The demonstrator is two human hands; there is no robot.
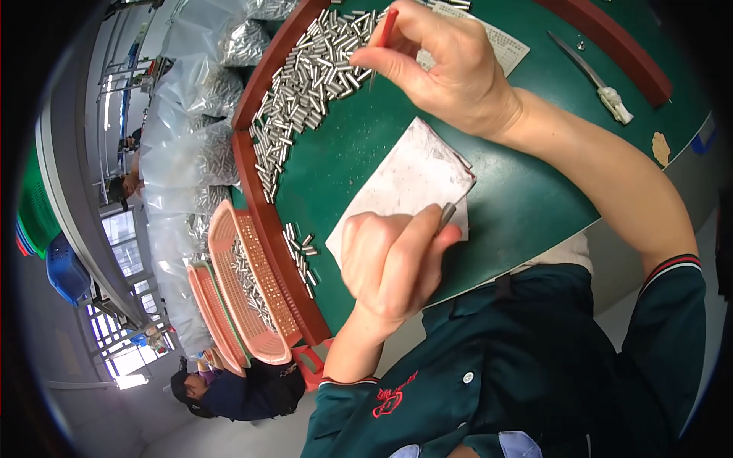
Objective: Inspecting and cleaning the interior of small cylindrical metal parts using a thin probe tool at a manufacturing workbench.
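Note:
My left hand (pixel 393 263) is closed around a small metal pin (pixel 447 214), whose end shows between thumb and fingers. It is over the near end of a folded white cloth (pixel 405 172) with grey smudges. Farther off, my right hand (pixel 454 72) pinches a slim red-handled tool (pixel 389 29); a thin tip seems to point down below the fingers, its exact kind unclear. Left of that hand spreads a heap of short metal pins (pixel 317 76) on the green tabletop (pixel 343 153). Several more pins (pixel 300 256) lie near the table's left edge.
Brown-red rails (pixel 252 164) border the table. At right lie a knife (pixel 584 65) with a wrapped handle and a tan scrap (pixel 660 149); a printed sheet (pixel 508 49) is behind my right hand. Pink baskets (pixel 256 290), plastic bags of pins (pixel 217 95) and another person (pixel 244 391) are left.

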